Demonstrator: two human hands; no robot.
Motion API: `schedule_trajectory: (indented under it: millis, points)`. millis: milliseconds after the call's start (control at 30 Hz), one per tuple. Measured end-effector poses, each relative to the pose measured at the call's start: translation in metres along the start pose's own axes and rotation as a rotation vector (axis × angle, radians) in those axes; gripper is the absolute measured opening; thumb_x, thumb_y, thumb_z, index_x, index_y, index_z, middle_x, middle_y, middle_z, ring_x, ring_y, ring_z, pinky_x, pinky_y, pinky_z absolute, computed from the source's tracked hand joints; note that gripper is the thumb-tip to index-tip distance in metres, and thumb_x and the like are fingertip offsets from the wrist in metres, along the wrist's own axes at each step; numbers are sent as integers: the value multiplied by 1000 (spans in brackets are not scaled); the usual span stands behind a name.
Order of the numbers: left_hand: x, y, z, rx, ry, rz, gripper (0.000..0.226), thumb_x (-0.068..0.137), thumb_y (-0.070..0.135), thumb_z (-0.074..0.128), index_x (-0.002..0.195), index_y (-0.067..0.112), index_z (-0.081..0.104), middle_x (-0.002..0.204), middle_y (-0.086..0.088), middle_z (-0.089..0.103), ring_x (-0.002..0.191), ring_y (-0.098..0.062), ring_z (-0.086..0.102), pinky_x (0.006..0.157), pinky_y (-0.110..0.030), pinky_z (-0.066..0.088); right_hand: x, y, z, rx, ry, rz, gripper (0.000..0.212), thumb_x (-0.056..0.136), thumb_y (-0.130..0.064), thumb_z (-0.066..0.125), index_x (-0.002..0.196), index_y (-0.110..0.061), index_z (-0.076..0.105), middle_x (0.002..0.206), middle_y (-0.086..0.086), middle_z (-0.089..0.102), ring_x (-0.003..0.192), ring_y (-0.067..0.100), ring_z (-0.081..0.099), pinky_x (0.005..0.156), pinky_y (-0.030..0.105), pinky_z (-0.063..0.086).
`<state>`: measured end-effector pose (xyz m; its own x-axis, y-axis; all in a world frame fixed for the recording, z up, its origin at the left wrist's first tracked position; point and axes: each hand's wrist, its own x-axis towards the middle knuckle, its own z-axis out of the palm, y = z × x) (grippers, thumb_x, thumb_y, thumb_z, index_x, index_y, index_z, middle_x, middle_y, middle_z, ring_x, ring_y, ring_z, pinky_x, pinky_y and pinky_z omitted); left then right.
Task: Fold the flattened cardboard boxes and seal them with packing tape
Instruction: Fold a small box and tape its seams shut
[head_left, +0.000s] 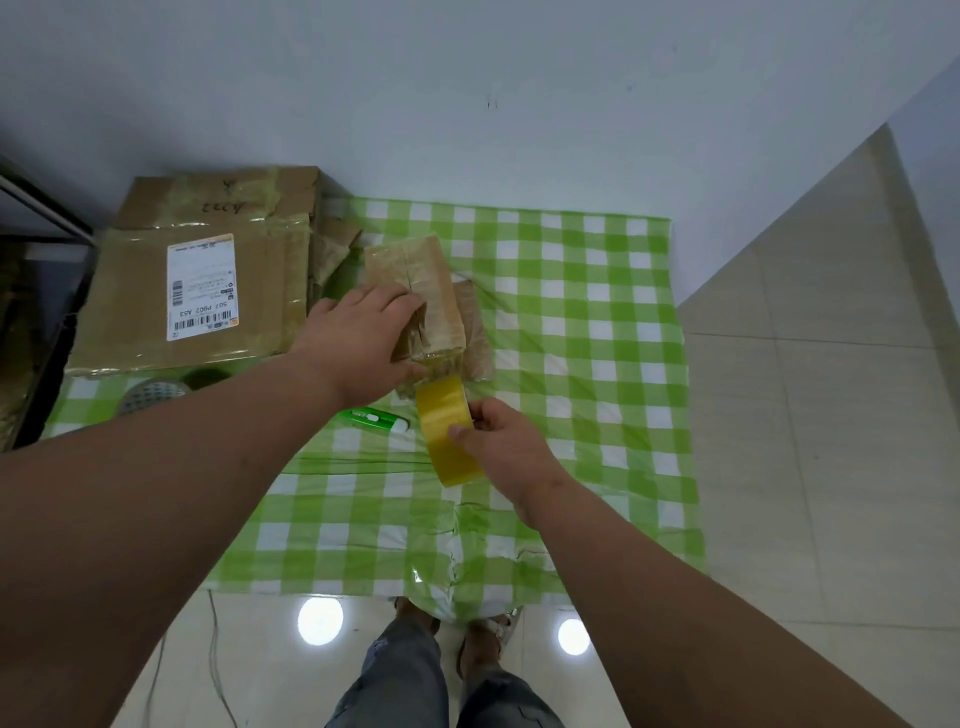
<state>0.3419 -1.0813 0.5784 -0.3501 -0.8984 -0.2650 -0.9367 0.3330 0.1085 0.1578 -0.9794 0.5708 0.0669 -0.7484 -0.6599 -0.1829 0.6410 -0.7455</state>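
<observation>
A small brown cardboard box (427, 280), glossy with tape, stands folded on the green-and-white checked cloth (587, 312). My left hand (358, 338) lies over its left side, fingers across the top seam and thumb at its near end. My right hand (498, 441) grips a yellow roll of packing tape (445, 421) just in front of the box. A clear strip runs from the roll up to the box's near end. A second small brown piece (475, 332) lies against the box's right side.
A large flattened carton (130, 312) with a white shipping label lies at the left, more cardboard (218, 195) behind it. Another tape roll (148, 395) sits under its near edge. A green utility knife (371, 418) lies on the cloth by my left wrist. Tiled floor surrounds the table.
</observation>
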Motion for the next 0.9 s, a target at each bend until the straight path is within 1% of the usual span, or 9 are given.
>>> schedule_trajectory:
  millis: [100,200,300,433,567,667,733,833,900]
  points:
    - [-2,-1,-1,-4,19,24,68,85,54,64,143,35,32,154,7,31,141,-23,29,106,-52,33,0,5,3,-39,16,25,18,96,-25,60,108,-12,65,103,6,66,85,16,56,76,32,44]
    - [-6,0,0,-9,16,36,59,87,50,64,137,39,35,151,7,31,139,-23,31,104,-52,34,-1,11,6,-65,29,36,21,97,-30,58,106,-13,64,102,5,65,88,19,56,82,36,45]
    - [-8,2,3,-53,25,21,60,86,48,65,138,36,38,153,5,29,141,-22,30,107,-53,34,-5,14,7,-77,0,17,23,98,-33,56,113,-15,62,110,6,66,93,19,59,82,35,47]
    - [-8,8,3,-67,51,-39,70,75,63,69,133,33,43,148,6,34,137,-21,35,105,-51,35,-5,12,2,-112,-60,22,29,99,-34,55,123,-18,60,118,5,64,106,22,60,88,36,46]
    - [-3,20,8,-27,120,-70,64,73,52,78,123,27,48,136,-1,43,126,-28,41,94,-48,42,-1,6,-5,-139,-85,6,25,98,-29,58,120,-18,62,115,4,66,98,16,60,76,25,46]
    - [-3,22,11,-6,142,-60,60,75,49,78,121,24,48,132,-3,46,120,-31,45,88,-46,45,3,3,-9,-198,-78,-23,26,95,-29,62,118,-18,62,113,7,67,101,22,62,85,33,48]
    - [-4,20,11,-32,130,-52,62,74,46,79,124,24,49,136,-3,45,122,-31,45,91,-48,46,4,2,-11,-217,-84,-35,24,94,-27,64,116,-17,64,112,7,68,99,23,63,86,35,49]
    - [-7,13,7,-138,88,-35,67,75,42,79,132,26,48,146,-1,39,131,-30,41,98,-50,45,5,0,-13,-229,-79,-43,23,93,-25,65,114,-16,65,111,7,69,102,23,64,90,38,51]
    - [-12,6,6,-172,58,-13,69,81,45,74,141,28,44,154,0,32,140,-27,34,105,-50,41,5,-1,-13,-212,-58,-53,21,92,-25,65,111,-16,65,108,4,68,100,22,64,86,34,51]
